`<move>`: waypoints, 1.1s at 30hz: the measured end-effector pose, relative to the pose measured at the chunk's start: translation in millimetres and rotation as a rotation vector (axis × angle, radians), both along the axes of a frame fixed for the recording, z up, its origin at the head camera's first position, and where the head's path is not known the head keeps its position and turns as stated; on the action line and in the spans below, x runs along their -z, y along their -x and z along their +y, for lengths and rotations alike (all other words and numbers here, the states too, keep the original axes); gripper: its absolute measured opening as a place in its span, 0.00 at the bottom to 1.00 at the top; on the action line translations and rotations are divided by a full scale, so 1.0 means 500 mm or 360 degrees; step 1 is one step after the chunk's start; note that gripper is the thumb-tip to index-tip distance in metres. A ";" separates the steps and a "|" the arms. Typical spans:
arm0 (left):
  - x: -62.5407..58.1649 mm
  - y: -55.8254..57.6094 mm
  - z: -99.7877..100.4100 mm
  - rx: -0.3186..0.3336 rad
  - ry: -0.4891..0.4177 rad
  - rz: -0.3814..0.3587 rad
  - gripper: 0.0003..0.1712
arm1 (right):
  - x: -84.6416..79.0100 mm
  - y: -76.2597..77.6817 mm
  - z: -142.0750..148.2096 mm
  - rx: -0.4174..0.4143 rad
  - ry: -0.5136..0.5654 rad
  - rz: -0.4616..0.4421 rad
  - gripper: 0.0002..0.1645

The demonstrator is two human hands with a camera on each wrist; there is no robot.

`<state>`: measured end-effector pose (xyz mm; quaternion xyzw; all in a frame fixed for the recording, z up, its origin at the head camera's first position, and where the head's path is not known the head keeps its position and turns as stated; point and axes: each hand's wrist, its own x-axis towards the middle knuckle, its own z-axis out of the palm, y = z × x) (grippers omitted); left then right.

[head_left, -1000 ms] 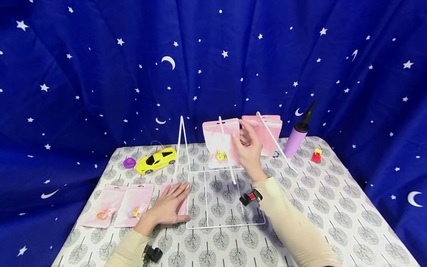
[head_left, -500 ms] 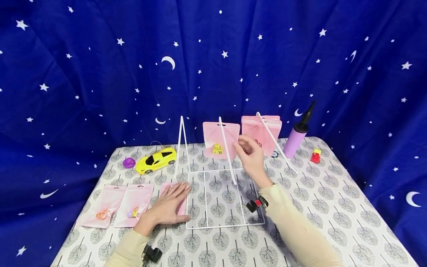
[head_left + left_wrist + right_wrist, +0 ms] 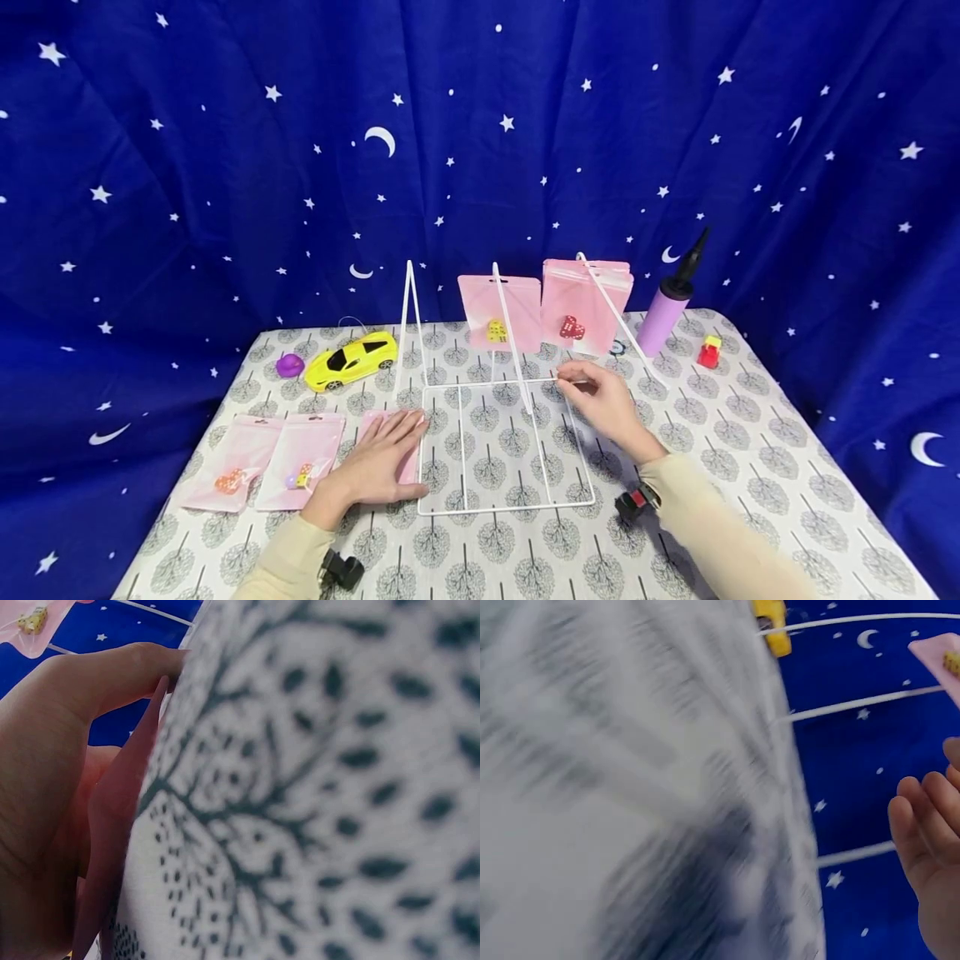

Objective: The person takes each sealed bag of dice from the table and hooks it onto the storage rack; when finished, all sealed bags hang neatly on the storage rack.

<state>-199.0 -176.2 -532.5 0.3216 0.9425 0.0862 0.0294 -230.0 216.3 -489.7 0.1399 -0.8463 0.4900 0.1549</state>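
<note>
My left hand (image 3: 386,462) lies flat with spread fingers on a pink zip bag (image 3: 411,467), which shows mostly at its edges. Over the right back part of a white wire rack (image 3: 517,507) is my right hand (image 3: 603,404), fingers loosely bent and holding nothing. A pink bag with yellow dice (image 3: 480,292) hangs from the rack's middle arm. On the right arm hang several pink bags (image 3: 555,292), the front one with red dice (image 3: 572,327). The left arm (image 3: 402,333) carries no bag.
Two pink bags with dice, one (image 3: 251,442) partly under the other (image 3: 318,433), lie at the left. Behind stand a purple toy (image 3: 290,365) and a yellow toy car (image 3: 352,360). A purple hand pump (image 3: 662,321) and a small red-yellow toy (image 3: 709,352) are at the back right.
My right hand has let go of the bag with yellow dice, which now hangs from the middle arm, and has moved down and right. The left hand has stayed put.
</note>
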 end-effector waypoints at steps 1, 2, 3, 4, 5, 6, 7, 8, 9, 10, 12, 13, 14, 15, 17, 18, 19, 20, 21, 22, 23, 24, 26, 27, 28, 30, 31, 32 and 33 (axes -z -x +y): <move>0.000 -0.001 0.001 0.0000 -0.0006 -0.0003 0.60 | 0.008 -0.007 0.011 -0.0027 -0.0034 0.0004 0.15; -0.001 -0.001 0.001 -0.0001 -0.0010 -0.0005 0.60 | 0.014 -0.014 0.021 -0.0058 -0.0063 0.0004 0.16; -0.001 -0.002 0.002 -0.0003 -0.0009 -0.0005 0.60 | 0.021 -0.021 0.032 -0.0086 -0.0104 -0.0002 0.17; -0.002 -0.002 0.001 -0.0005 -0.0008 -0.0005 0.60 | 0.027 -0.028 0.041 -0.0112 -0.0147 -0.0015 0.18; -0.003 -0.002 0.001 -0.0005 -0.0006 -0.0004 0.60 | 0.031 -0.035 0.049 -0.0130 -0.0214 -0.0024 0.21; -0.003 -0.002 0.001 -0.0004 -0.0004 -0.0002 0.60 | 0.035 -0.043 0.057 -0.0136 -0.0297 -0.0033 0.23; -0.004 -0.002 0.001 -0.0004 -0.0005 -0.0001 0.60 | 0.039 -0.050 0.065 -0.0146 -0.0383 -0.0040 0.25; -0.004 -0.002 0.001 -0.0003 -0.0001 0.0000 0.60 | 0.041 -0.057 0.072 -0.0163 -0.0465 -0.0045 0.28; -0.004 -0.002 0.001 -0.0002 0.0001 -0.0001 0.60 | 0.044 -0.064 0.078 -0.0174 -0.0557 -0.0049 0.32; -0.003 -0.002 0.001 -0.0002 0.0000 -0.0003 0.60 | 0.045 -0.071 0.084 -0.0190 -0.0642 -0.0044 0.36; -0.003 -0.001 0.001 0.0000 -0.0002 -0.0010 0.60 | 0.049 -0.080 0.092 -0.0230 -0.0795 -0.0006 0.43; -0.003 -0.001 0.001 0.0001 -0.0003 -0.0011 0.60 | 0.050 -0.083 0.096 -0.0262 -0.0847 0.0021 0.46; -0.003 0.000 0.002 0.0001 0.0002 -0.0010 0.60 | 0.051 -0.085 0.098 -0.0289 -0.0890 0.0049 0.48; -0.002 0.000 0.002 0.0001 0.0008 -0.0007 0.60 | 0.053 -0.087 0.099 -0.0317 -0.0931 0.0070 0.51; -0.001 -0.001 0.003 0.0000 0.0023 0.0003 0.61 | 0.056 -0.091 0.101 -0.0369 -0.0986 0.0125 0.54; -0.001 -0.001 0.004 0.0002 0.0020 0.0009 0.61 | 0.058 -0.092 0.102 -0.0389 -0.1006 0.0143 0.55; 0.000 -0.001 0.004 0.0005 0.0024 0.0014 0.61 | 0.060 -0.092 0.102 -0.0406 -0.1018 0.0155 0.56; 0.000 -0.001 0.005 0.0010 0.0026 0.0013 0.60 | 0.062 -0.093 0.102 -0.0419 -0.1033 0.0155 0.57; -0.001 -0.002 0.005 0.0015 0.0013 0.0008 0.60 | 0.064 -0.094 0.102 -0.0429 -0.1054 0.0160 0.58; -0.002 -0.003 0.005 0.0017 0.0010 -0.0001 0.60 | 0.067 -0.095 0.101 -0.0439 -0.1067 0.0161 0.59; -0.002 -0.004 0.004 0.0019 0.0005 -0.0008 0.60 | 0.070 -0.096 0.100 -0.0447 -0.1081 0.0157 0.60; -0.003 -0.005 0.003 0.0020 0.0000 -0.0013 0.60 | 0.073 -0.097 0.099 -0.0456 -0.1096 0.0149 0.60; -0.003 -0.007 0.001 0.0015 0.0005 -0.0021 0.60 | 0.076 -0.099 0.096 -0.0473 -0.1129 0.0130 0.62; -0.003 -0.008 -0.001 0.0010 0.0008 -0.0018 0.60 | 0.076 -0.099 0.095 -0.0480 -0.1141 0.0121 0.62; -0.003 -0.007 -0.002 0.0007 0.0019 -0.0010 0.60 | 0.076 -0.099 0.093 -0.0483 -0.1145 0.0098 0.62; -0.003 -0.004 -0.002 0.0014 0.0018 0.0003 0.60 | 0.074 -0.099 0.092 -0.0488 -0.1147 0.0049 0.62; -0.003 -0.002 -0.002 0.0020 0.0018 0.0008 0.60 | 0.072 -0.099 0.093 -0.0486 -0.1150 0.0023 0.62; -0.004 0.000 -0.001 0.0025 0.0017 0.0009 0.60 | 0.071 -0.098 0.093 -0.0486 -0.1151 0.0000 0.63; -0.005 0.002 -0.001 0.0028 0.0018 0.0010 0.60 | 0.070 -0.097 0.094 -0.0488 -0.1153 -0.0022 0.63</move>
